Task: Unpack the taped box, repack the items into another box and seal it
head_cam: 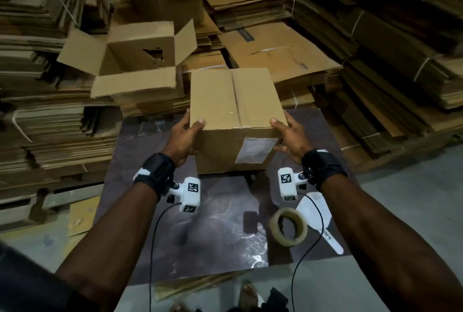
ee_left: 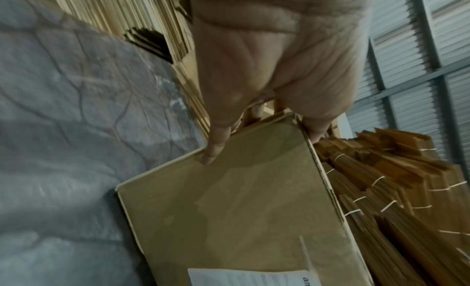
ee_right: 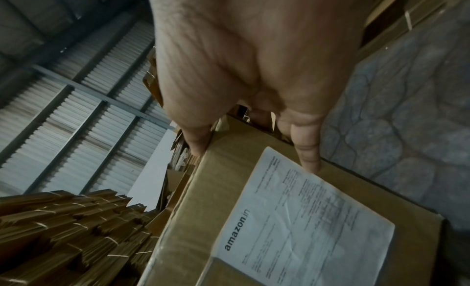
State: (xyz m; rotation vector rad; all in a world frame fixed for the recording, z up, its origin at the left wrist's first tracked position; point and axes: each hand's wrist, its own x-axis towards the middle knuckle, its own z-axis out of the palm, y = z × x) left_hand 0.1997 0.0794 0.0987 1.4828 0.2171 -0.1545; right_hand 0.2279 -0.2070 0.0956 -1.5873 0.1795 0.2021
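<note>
Taped box point(head_cam: 238, 121), plain brown corrugated card, white paper label, frame centre on marbled glossy desk point(head_cam: 155, 211). Left hand point(head_cam: 184, 140) and right hand point(head_cam: 290, 140) clasp near corners. Open box point(head_cam: 135, 61) upper left. Tape roll point(head_cam: 288, 226) lower right.

Left arm: stretched forward, a dark strap round the wrist.
Left hand point(head_cam: 184, 136): grip on the box's point(head_cam: 238, 121) left near corner, thumb on top, fingers down the side.
Right arm: stretched forward, strapped alike.
Right hand point(head_cam: 290, 137): grip on the right near corner, thumb on top.
</note>
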